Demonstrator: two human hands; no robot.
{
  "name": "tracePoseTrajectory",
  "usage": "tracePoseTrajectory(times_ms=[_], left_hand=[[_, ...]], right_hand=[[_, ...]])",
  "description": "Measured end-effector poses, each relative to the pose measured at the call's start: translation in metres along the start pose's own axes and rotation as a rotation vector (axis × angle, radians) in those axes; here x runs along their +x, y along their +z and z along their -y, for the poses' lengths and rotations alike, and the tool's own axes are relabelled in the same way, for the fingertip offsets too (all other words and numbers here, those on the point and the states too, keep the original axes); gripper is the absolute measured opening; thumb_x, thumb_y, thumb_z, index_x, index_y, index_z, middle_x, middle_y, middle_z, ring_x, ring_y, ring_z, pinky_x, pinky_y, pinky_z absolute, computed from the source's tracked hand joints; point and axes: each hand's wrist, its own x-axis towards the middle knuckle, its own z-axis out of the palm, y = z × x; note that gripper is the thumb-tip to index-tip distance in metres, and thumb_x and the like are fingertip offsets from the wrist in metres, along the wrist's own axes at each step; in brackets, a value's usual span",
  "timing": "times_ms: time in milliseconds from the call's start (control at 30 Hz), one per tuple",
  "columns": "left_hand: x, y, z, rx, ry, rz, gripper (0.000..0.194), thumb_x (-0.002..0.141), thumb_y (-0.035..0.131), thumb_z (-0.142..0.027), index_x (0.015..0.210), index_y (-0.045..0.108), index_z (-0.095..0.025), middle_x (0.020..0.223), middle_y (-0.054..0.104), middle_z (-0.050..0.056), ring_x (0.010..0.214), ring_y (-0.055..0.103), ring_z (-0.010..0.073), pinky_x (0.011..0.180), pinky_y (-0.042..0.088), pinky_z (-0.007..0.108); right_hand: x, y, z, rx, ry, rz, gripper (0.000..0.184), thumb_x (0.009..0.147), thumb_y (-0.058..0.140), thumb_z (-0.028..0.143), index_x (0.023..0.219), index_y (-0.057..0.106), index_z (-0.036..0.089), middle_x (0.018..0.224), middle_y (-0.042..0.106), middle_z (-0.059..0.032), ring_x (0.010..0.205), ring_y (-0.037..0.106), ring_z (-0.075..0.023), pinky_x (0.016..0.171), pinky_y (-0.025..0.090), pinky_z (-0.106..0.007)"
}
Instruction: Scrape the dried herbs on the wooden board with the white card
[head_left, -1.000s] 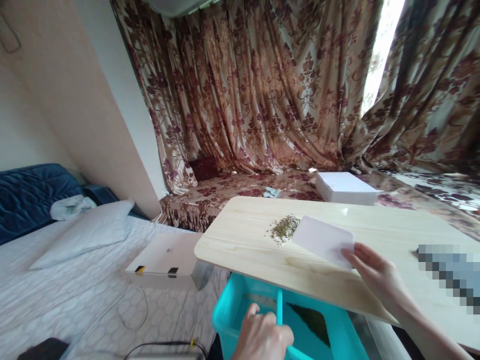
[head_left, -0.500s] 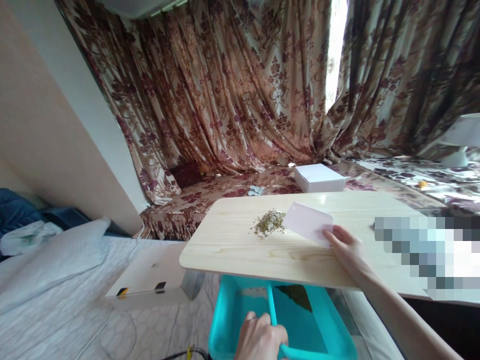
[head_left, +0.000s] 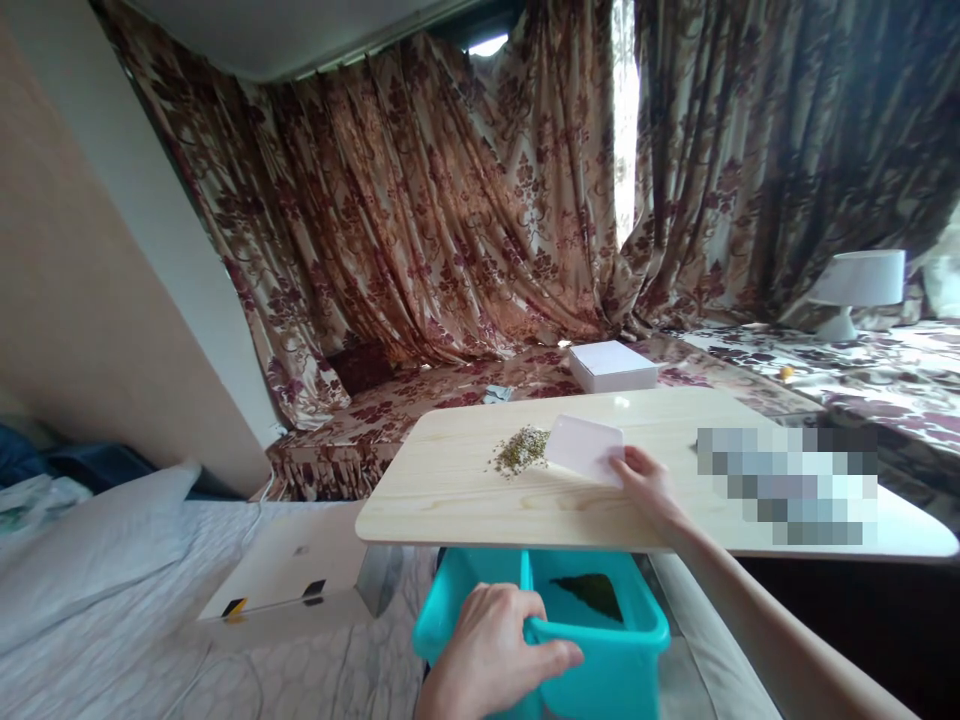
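My right hand (head_left: 646,482) pinches the near right corner of a thin white plastic sheet (head_left: 583,448). The sheet's far left edge touches a pile of small greenish-brown grains (head_left: 520,450) on the pale wooden table (head_left: 457,510). Below the table's near edge is a turquoise bin (head_left: 600,665) split by a divider into two compartments. In its right compartment lies a dark green heap of grains (head_left: 592,594). My left hand (head_left: 495,645) grips the bin's near rim by the divider, thumb outside; it hides much of the left compartment.
A pixelated object (head_left: 787,485) lies on the table's right part. Beyond the table are a white box (head_left: 613,367), a folded cloth (head_left: 497,394) and a lamp (head_left: 859,290). To the left, a flat white carton (head_left: 292,565) rests on the bed (head_left: 120,600).
My view has turned right and up, bringing the lamp in. The bin's near side has risen into sight, with my left hand on its rim. My right hand still holds the sheet against the pile.
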Motion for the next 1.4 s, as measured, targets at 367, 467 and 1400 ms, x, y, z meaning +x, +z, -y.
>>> tracePoseTrajectory(times_ms=[367,467,1400], left_hand=[[-0.001,0.002,0.000,-0.037,-0.018,-0.036,0.038,0.068,0.061,-0.057,0.085,0.068,-0.024,0.095,0.065,0.003,0.094,0.054,0.0253,0.083,0.040,0.031],[0.001,0.007,0.003,-0.077,-0.045,-0.035,0.039,0.065,0.064,-0.056,0.090,0.068,-0.025,0.099,0.064,0.003,0.099,0.052,0.0253,0.086,0.039,0.031],[0.010,-0.004,0.001,0.073,0.106,0.023,0.041,0.079,0.052,-0.061,0.076,0.066,-0.022,0.075,0.064,-0.001,0.074,0.055,0.0190,0.065,0.032,0.025]], right_hand=[[-0.003,0.000,0.008,-0.022,-0.023,0.017,0.021,0.062,0.061,0.037,0.072,0.062,0.019,0.076,0.073,-0.0074,0.076,0.068,-0.0251,0.071,0.053,-0.038],[-0.003,-0.001,0.010,-0.023,-0.034,0.025,0.020,0.061,0.061,0.036,0.072,0.062,0.020,0.078,0.073,-0.0074,0.077,0.068,-0.0262,0.072,0.053,-0.040],[0.009,0.010,-0.006,-0.011,-0.013,0.004,0.017,0.068,0.057,0.027,0.082,0.060,0.019,0.085,0.072,-0.0063,0.081,0.066,-0.0205,0.077,0.050,-0.031]])
